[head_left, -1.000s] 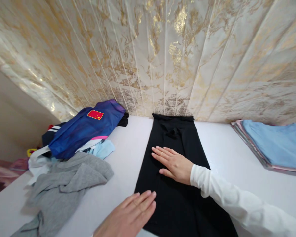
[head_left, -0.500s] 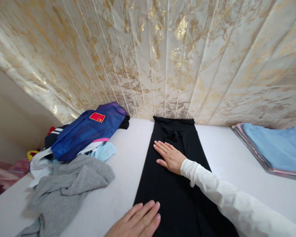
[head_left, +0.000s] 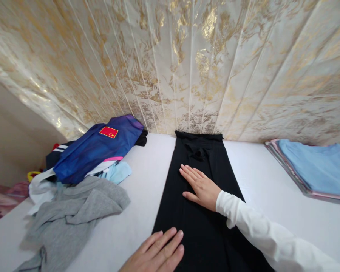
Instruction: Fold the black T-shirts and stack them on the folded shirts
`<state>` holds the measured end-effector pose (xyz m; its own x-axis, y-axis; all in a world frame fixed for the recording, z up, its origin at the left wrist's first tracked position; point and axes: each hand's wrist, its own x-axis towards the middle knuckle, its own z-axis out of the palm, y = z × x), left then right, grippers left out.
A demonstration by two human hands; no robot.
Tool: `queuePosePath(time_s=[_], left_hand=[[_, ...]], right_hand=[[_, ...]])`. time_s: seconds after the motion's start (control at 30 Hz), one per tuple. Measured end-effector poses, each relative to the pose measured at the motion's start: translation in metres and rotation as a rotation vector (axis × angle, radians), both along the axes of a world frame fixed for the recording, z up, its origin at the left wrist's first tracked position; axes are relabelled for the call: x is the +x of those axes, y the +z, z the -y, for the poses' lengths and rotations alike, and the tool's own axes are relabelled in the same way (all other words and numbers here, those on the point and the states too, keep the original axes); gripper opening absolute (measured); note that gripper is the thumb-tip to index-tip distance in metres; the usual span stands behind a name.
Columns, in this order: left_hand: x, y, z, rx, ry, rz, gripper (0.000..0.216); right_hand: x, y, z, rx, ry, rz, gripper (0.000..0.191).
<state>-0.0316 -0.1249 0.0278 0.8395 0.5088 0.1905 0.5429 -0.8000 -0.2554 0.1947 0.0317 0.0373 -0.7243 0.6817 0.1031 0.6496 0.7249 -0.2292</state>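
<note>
Black trousers [head_left: 172,204] lie lengthwise on the white-covered surface, their gathered waistband at the far end and a small bunched bit of black cloth just below it. My right hand [head_left: 200,187], in a white sleeve, rests flat on the upper part of the trousers with fingers stretched out. Lower down, my left hand [head_left: 158,253] lies over the trousers' left edge near the bottom of the view, its fingers straight and palm down. Neither hand grips anything. The trousers' near end is out of view.
To the left, a loose heap holds a blue top [head_left: 87,151] with a red flag patch and a crumpled grey shirt [head_left: 73,215]. A neat stack of folded shirts [head_left: 317,166], light blue on top, sits at the right. Behind hangs a gold-patterned curtain [head_left: 164,68].
My right hand has slid a little toward me and to the right along the black trousers. My left hand has barely moved. The view has shifted slightly.
</note>
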Motion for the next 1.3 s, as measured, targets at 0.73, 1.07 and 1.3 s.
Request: queuePosePath(time_s=[0.73,1.07,1.3], left_hand=[[0.009,0.028,-0.036,-0.324,0.268,0.166,0.059],[0.031,0.041,-0.022,-0.499,0.396,0.393,0.015],[0.055,0.023,-0.021,-0.451,0.587,0.485,0.017]], right_hand=[[0.006,0.003,0.02,-0.103,0.065,-0.16,0.07],[0.015,0.006,0.025,-0.062,0.149,-0.291,0.056],[0.016,0.001,0.022,-0.106,0.181,-0.333,0.041]])
